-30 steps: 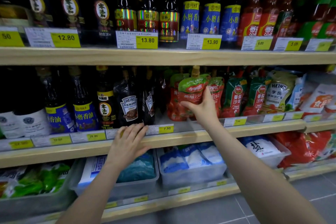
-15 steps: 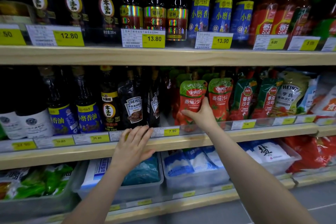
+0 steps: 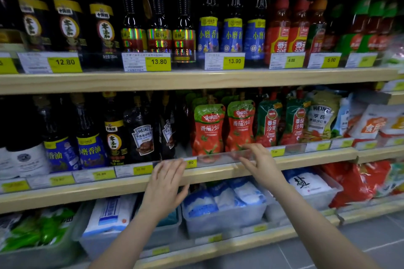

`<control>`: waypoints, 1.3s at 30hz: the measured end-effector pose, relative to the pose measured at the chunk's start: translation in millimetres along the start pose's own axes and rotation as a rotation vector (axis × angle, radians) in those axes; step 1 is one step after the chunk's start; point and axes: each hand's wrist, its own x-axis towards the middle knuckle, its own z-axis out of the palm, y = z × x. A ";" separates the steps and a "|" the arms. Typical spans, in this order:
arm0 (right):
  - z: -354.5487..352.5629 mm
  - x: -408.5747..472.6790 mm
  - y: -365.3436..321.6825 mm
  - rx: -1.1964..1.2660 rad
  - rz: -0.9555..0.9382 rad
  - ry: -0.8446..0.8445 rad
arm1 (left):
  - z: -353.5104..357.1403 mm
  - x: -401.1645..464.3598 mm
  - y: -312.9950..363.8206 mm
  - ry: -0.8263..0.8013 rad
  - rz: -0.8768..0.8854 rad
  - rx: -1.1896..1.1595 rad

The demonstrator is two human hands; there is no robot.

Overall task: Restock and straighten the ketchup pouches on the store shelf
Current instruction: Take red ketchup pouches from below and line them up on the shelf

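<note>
I am resting both empty grips, left hand and right hand, fingers loose, on the middle shelf rail; two ketchup pouches are standing upright just behind, needing gentle squaring.

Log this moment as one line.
step: straighten pouches | left hand: open, on shelf edge | right hand: open, at clear rail | ketchup pouches: upright, unheld

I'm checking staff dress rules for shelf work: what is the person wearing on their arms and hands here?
Nothing that shows. Both forearms are bare for as far as the picture reaches, with no sleeve in view. The left hand and the right hand carry no gloves, and no rings, watch or wristband show.
</note>
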 end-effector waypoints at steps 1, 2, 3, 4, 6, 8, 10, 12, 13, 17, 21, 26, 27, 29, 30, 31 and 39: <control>-3.1 -0.7 7.5 -0.053 -0.039 -0.020 | 0.7 5.1 13.2 -0.007 0.007 -0.001; -5.9 -1.0 14.3 -0.100 -0.073 -0.044 | 1.1 10.6 25.5 -0.024 -0.001 0.001; -8.0 -0.7 20.6 -0.137 -0.105 -0.072 | 1.6 16.3 36.2 -0.044 -0.031 0.005; -9.6 -0.1 26.6 -0.163 -0.139 -0.099 | 1.2 22.0 45.8 -0.067 -0.083 0.009; -12.9 3.4 39.0 -0.178 -0.214 -0.139 | 3.1 30.1 62.7 -0.095 -0.207 0.006; -14.9 9.0 48.9 -0.157 -0.271 -0.159 | 5.7 35.8 75.1 -0.083 -0.319 -0.007; -16.2 12.8 56.2 -0.115 -0.304 -0.183 | 5.4 42.3 86.1 -0.070 -0.422 -0.033; -18.7 15.7 60.0 -0.070 -0.319 -0.201 | 2.5 50.6 95.6 -0.080 -0.501 -0.039; -21.1 17.0 60.0 -0.052 -0.322 -0.220 | 1.1 54.2 99.4 -0.083 -0.533 -0.037; -33.7 21.5 52.6 0.046 -0.250 -0.273 | -5.9 64.1 107.1 -0.160 -0.613 -0.025; -41.7 32.3 36.6 0.240 -0.083 -0.109 | -9.8 84.7 107.8 -0.059 -0.755 -0.135; -30.4 42.1 18.3 0.239 0.058 0.017 | 4.9 104.8 109.3 0.066 -0.882 -0.275; -27.7 42.9 16.5 0.230 0.086 0.026 | 7.8 106.3 107.6 0.061 -0.883 -0.264; -22.6 43.9 14.4 0.222 0.128 0.032 | 12.3 108.9 103.0 0.045 -0.874 -0.226; -20.6 44.8 14.0 0.222 0.142 0.032 | 14.3 110.2 101.1 0.040 -0.868 -0.208; -18.7 46.0 13.0 0.225 0.156 0.033 | 15.9 111.5 99.0 0.032 -0.865 -0.192; -1.1 62.4 3.5 0.145 0.267 0.058 | 27.1 106.9 87.3 0.048 -0.830 -0.144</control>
